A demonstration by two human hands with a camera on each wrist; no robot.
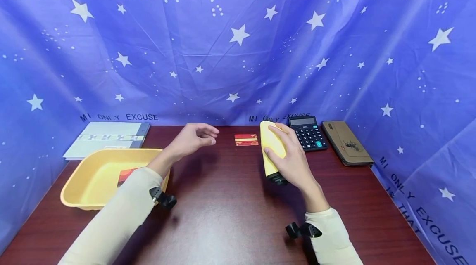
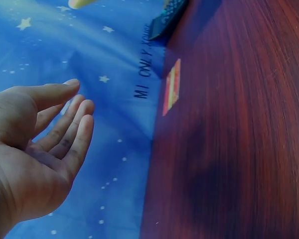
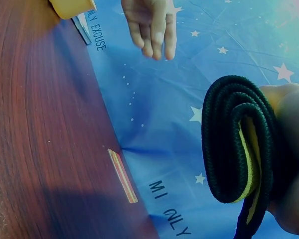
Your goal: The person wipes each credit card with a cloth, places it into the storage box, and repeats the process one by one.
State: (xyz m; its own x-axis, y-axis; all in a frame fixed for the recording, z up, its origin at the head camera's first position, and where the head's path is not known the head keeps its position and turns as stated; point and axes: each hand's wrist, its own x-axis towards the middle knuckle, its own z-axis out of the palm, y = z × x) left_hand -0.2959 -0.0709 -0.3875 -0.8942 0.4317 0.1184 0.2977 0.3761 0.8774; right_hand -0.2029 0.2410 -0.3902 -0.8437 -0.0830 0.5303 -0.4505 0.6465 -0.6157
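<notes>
In the head view my right hand [image 1: 293, 157] grips a rolled yellow cloth with a black edge [image 1: 268, 143], held above the table. The right wrist view shows the cloth's black-trimmed end [image 3: 217, 144], coiled in several layers with yellow inside. My left hand [image 1: 193, 138] hovers over the table near the yellow basin, holding nothing. Its fingers [image 2: 77, 144] are slightly bent and relaxed in the left wrist view. Between the hands, toward the back edge, lies a red and gold card [image 1: 246, 140].
A yellow basin [image 1: 79, 174] stands at left, with a red item [image 1: 125, 175] inside, partly covered by my left sleeve. Behind it lies a pale flat box or book [image 1: 108, 129]. At the back right are a black calculator [image 1: 306, 135] and a brown case [image 1: 346, 143]. Starry blue curtain surrounds the table.
</notes>
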